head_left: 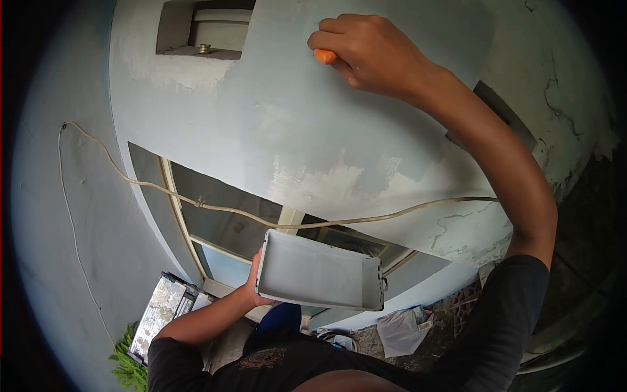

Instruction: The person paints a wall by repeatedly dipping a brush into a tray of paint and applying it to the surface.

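My right hand [366, 52] is raised against the grey-painted wall [294, 124] and is closed around an orange handle [324, 57]; the rest of that tool is hidden behind my fingers. My left hand [253, 284] grips the left end of a rectangular paint tray [320, 271] coated in grey paint, held at chest height below the wall section. The wall shows fresh grey paint with a patchy whitish area [320, 183] lower down.
A beige cable [215, 209] runs across the wall above a window [222, 222]. A recess [202, 29] with a small metal fitting is at the top. A ladder [160, 313], a green plant [127, 366] and bags on the ground [405, 326] lie below.
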A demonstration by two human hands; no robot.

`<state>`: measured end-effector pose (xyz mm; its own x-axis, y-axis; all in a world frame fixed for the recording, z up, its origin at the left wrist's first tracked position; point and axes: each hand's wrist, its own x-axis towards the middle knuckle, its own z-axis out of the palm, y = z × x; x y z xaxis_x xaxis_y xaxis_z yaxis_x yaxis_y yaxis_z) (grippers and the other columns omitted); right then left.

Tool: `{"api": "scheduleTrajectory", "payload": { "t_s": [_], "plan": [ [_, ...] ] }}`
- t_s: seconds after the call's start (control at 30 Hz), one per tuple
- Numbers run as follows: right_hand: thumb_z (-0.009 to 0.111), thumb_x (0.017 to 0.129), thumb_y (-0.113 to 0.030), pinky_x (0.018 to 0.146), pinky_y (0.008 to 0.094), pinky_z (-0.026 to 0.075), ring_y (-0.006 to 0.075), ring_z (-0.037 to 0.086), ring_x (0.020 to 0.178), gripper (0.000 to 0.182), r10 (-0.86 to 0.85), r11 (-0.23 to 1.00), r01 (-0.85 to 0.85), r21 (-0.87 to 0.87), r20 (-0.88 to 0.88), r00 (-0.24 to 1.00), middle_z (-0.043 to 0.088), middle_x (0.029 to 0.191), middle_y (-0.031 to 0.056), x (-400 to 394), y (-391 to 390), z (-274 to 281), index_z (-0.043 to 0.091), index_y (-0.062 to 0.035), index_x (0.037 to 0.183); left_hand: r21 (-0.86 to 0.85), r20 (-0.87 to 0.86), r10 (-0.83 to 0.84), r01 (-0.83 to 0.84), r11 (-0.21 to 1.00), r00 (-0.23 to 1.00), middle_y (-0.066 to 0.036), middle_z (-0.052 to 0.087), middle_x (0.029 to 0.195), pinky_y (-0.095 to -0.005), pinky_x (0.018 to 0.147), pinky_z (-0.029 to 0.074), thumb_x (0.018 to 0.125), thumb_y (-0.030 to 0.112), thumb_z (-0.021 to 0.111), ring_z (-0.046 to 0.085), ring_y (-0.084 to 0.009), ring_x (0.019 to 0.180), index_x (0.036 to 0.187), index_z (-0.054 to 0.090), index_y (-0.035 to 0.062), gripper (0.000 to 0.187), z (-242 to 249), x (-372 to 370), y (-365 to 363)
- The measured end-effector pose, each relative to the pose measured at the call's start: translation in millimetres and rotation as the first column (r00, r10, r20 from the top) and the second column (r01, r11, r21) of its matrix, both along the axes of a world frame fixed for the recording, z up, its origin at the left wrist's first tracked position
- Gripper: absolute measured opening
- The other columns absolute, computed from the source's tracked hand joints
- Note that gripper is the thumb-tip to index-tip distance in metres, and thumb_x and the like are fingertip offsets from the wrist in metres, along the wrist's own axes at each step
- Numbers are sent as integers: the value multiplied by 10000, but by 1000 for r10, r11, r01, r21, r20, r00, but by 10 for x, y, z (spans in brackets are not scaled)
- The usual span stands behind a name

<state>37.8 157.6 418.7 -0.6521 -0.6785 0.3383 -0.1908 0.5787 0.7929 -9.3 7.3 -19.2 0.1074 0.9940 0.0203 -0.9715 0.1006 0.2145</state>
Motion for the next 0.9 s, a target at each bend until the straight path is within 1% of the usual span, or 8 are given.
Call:
{"api": "scheduleTrajectory", "payload": {
  "t_s": [0.07,0.13,0.2,0.23,0.43,0.57,0.73,0.9],
  "plan": [
    [697,879,-66,679,408,546,270,659,718,83,12,998,-10,-67,28,1000,657,774,76,60,-57,-15,632,-55,829,2,1,3,-3,1000,1000,-138,482,1551,-570,1176,344,965,691,410,490,-340,1404,1534,460,122,807,10,-12,9],
    [703,872,-52,665,410,547,267,649,720,95,-53,877,41,-479,-12,999,648,767,52,137,-24,266,619,-65,828,3,11,-6,6,1000,1000,-137,486,1548,-567,1175,347,972,682,402,492,-341,1402,1533,461,119,797,-3,-13,4],
    [694,891,-87,685,356,513,224,626,699,77,-249,814,186,-551,-41,968,682,777,114,225,37,824,693,-11,884,-3,-62,3,-3,1000,998,-115,489,1546,-567,1164,365,952,725,386,501,-330,1394,1540,456,153,823,-27,-18,8],
    [700,897,-111,691,337,499,185,601,692,111,-240,826,102,-554,-182,954,693,785,92,247,98,1036,696,-1,909,-8,-134,10,-12,1000,991,-93,492,1545,-567,1152,383,931,769,370,509,-318,1385,1546,451,187,850,-38,-18,8],
    [695,912,-77,710,349,515,246,649,710,94,55,986,-125,-113,-487,872,707,820,135,361,116,1593,687,16,927,-1,-133,15,-15,1000,991,-93,484,1549,-569,1160,367,921,781,376,502,-319,1390,1549,448,192,864,-106,-34,29],
    [686,851,-29,719,392,551,291,656,789,40,132,977,-65,201,-342,931,691,881,110,158,444,1206,674,-13,886,-10,-145,8,-9,1000,989,-93,482,1550,-567,1162,364,916,785,380,496,-318,1394,1546,453,192,869,-77,-28,23],
    [690,846,-37,694,361,539,241,637,760,48,72,967,12,253,-320,945,675,851,89,93,485,463,646,-20,840,-4,-123,11,-12,1000,992,-96,479,1553,-574,1170,346,906,792,385,476,-321,1409,1545,454,188,882,-32,-10,-12],
    [694,875,-54,634,378,503,255,577,633,221,134,989,-142,-36,-169,977,619,742,72,143,181,246,519,-56,740,1,-126,8,-8,1000,992,-97,474,1555,-577,1169,344,904,794,384,474,-326,1409,1555,439,189,890,-41,-17,-12]
  ]
}}
